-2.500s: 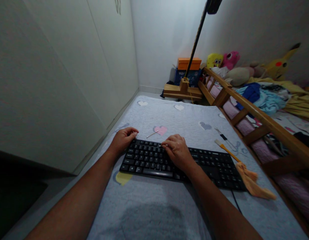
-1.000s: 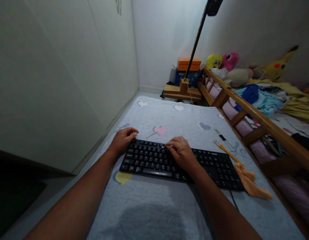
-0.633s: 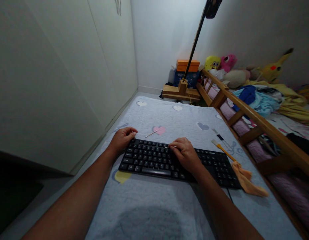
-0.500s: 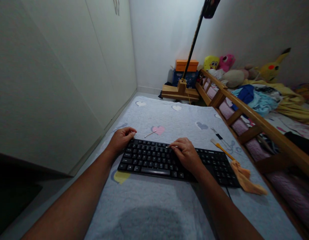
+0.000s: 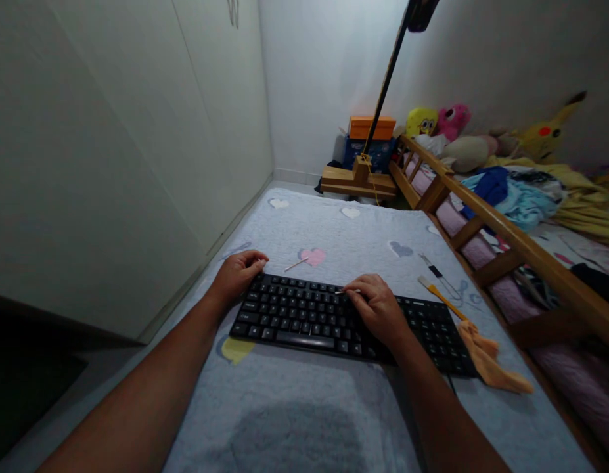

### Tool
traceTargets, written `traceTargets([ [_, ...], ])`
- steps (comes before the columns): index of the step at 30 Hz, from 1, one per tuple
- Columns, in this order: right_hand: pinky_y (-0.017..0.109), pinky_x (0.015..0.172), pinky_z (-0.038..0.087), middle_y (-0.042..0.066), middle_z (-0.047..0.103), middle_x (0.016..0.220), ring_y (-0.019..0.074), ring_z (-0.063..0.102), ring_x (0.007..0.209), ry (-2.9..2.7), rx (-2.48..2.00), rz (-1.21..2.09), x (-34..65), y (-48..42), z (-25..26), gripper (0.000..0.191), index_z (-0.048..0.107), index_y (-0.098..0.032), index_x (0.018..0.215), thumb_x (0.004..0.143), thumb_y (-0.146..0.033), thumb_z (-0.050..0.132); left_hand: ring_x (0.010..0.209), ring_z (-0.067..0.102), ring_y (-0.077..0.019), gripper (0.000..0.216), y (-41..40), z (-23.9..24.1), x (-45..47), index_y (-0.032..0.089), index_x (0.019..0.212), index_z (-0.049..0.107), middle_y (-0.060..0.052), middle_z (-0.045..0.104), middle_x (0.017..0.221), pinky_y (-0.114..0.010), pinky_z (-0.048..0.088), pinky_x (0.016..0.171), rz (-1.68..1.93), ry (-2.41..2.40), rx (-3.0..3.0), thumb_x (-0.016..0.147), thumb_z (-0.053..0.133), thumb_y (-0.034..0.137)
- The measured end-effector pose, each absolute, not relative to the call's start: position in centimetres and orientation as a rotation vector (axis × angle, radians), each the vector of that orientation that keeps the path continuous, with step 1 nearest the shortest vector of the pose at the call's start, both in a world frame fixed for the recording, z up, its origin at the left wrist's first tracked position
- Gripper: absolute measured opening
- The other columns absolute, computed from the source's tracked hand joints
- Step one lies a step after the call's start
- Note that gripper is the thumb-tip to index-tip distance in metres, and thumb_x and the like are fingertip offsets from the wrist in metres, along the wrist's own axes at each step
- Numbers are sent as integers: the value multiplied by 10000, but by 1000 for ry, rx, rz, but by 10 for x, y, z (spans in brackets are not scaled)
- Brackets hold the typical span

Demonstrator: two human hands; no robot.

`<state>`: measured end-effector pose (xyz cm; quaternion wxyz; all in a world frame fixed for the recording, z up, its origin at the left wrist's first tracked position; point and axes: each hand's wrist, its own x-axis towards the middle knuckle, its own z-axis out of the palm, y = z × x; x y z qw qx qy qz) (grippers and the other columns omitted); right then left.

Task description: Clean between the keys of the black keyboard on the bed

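Head view: right hand (image 5: pixel 378 307) pinches a swab (image 5: pixel 339 292) over the keyboard (image 5: pixel 289 316).

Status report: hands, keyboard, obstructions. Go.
Right hand pinching cotton swab at keyboard's far rows; left hand at its far left corner. Keyboard on blanket. No obvious obstruction at swab; orange cloth beside keyboard's right end.
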<state>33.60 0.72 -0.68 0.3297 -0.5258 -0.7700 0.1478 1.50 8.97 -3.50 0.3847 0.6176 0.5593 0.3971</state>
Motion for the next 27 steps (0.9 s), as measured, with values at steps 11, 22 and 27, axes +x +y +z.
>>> traceTargets([
  [11, 399, 867, 425, 57, 704, 861, 229, 583, 918, -1985, -1371, 392, 343, 8, -3, 172, 713, -225, 829, 921, -206, 568, 587, 521, -151, 292, 87, -30, 17, 171, 872, 710, 15, 597, 651, -282, 383, 561, 1014, 1447, 1561, 738, 631, 418],
  [22, 391, 852, 422, 44, 696, 821, 229, 584, 897, -1950, -1393, 334, 345, 9, -5, 181, 676, -237, 788, 922, -205, 557, 598, 547, -158, 272, 89, -34, 15, 176, 867, 723, 10, 622, 656, -284, 400, 570, 1034, 1448, 1612, 755, 632, 407],
  [27, 392, 858, 424, 57, 697, 838, 232, 576, 894, -1952, -1404, 321, 345, 11, -7, 180, 688, -228, 813, 931, -216, 552, 580, 528, -154, 286, 88, -34, 16, 178, 877, 718, 15, 606, 649, -276, 386, 556, 1032, 1439, 1575, 753, 640, 424],
])
